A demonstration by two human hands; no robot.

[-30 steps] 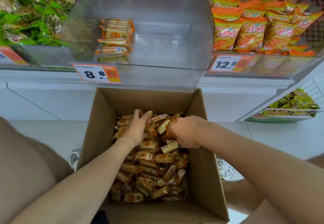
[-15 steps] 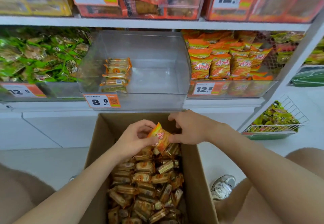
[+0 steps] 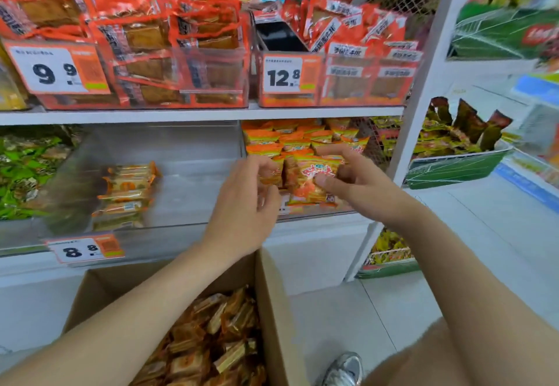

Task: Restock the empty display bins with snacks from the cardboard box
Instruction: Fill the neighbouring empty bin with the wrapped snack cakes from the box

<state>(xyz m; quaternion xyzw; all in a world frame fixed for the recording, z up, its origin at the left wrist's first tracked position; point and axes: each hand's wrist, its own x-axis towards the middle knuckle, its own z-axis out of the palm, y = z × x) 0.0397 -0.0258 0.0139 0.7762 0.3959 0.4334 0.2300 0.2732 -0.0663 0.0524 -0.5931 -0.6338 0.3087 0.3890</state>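
The open cardboard box (image 3: 273,301) stands on the floor below me, filled with several gold-orange wrapped snacks (image 3: 208,343). Above it on the lower shelf is a clear display bin (image 3: 187,171) holding only a few of those snacks (image 3: 127,192) at its left side. My right hand (image 3: 360,183) pinches an orange snack packet (image 3: 311,183) in front of the neighbouring bin of matching orange packets (image 3: 299,139). My left hand (image 3: 248,204) hovers just left of that packet with loosely curled fingers and holds nothing that I can see.
Price tags read 8.8 (image 3: 84,249) under the clear bin and 12.8 (image 3: 282,75) on the upper shelf. Green packets (image 3: 24,168) fill the bin at left. Red packets (image 3: 169,53) crowd the top shelf. A wire basket (image 3: 453,161) hangs at right. A shoe (image 3: 344,367) sits beside the box.
Both hands rose out of the box with an orange packet. Now the right hand alone holds it, up at the orange-packet bin, and my view has tilted upward.
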